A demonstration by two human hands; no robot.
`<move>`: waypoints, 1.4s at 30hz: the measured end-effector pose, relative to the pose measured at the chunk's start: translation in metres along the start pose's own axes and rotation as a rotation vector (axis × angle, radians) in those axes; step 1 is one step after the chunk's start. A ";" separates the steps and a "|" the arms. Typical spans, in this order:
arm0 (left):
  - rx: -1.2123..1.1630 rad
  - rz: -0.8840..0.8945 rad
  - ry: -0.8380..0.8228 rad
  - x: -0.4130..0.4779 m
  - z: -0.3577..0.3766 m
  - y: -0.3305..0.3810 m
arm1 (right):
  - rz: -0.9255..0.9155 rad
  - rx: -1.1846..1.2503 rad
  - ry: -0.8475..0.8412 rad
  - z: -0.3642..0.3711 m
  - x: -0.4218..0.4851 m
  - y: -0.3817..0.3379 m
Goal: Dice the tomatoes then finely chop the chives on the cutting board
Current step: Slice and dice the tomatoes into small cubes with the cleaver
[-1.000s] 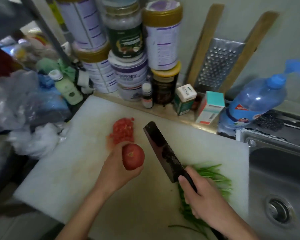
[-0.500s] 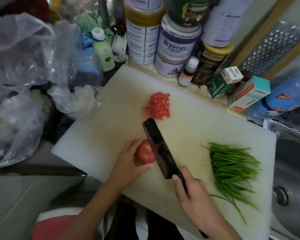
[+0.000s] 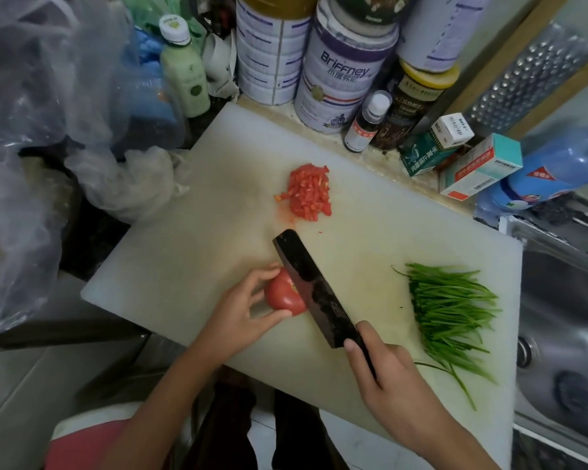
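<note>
One pile of diced red tomato (image 3: pixel 309 192) lies done on the white plastic cutting board (image 3: pixel 190 252); the left hand (image 3: pixel 241 317) grips a whole red tomato (image 3: pixel 282 295), the right hand (image 3: pixel 392 378) clasps the dark broad-bladed cleaver (image 3: pixel 311 288), and the long green chives (image 3: pixel 452 313) are uncut.

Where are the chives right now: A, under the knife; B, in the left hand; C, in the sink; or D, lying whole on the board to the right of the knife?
D: the chives lie as an uncut bunch on the board, right of the knife and apart from it.
</note>
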State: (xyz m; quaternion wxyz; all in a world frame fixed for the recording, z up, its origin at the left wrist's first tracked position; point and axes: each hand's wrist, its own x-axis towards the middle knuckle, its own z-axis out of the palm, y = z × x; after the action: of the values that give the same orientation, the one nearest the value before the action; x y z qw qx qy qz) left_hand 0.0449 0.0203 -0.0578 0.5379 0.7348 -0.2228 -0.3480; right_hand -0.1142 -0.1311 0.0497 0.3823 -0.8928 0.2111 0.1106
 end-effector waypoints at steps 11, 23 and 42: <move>0.225 0.106 0.193 -0.016 0.023 0.002 | -0.120 -0.112 0.044 0.009 0.008 0.004; 0.112 0.145 0.273 -0.010 0.021 -0.007 | -0.002 -0.329 -0.001 0.018 0.012 -0.007; 0.117 0.242 0.314 -0.006 0.024 -0.015 | -0.126 -0.278 -0.020 0.051 0.070 0.017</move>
State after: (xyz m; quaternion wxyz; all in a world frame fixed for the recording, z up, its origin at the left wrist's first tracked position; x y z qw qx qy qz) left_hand 0.0225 0.0145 -0.0748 0.5603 0.7780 -0.2424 -0.1485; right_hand -0.0619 -0.1256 -0.0211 0.2630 -0.9475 0.1336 0.1235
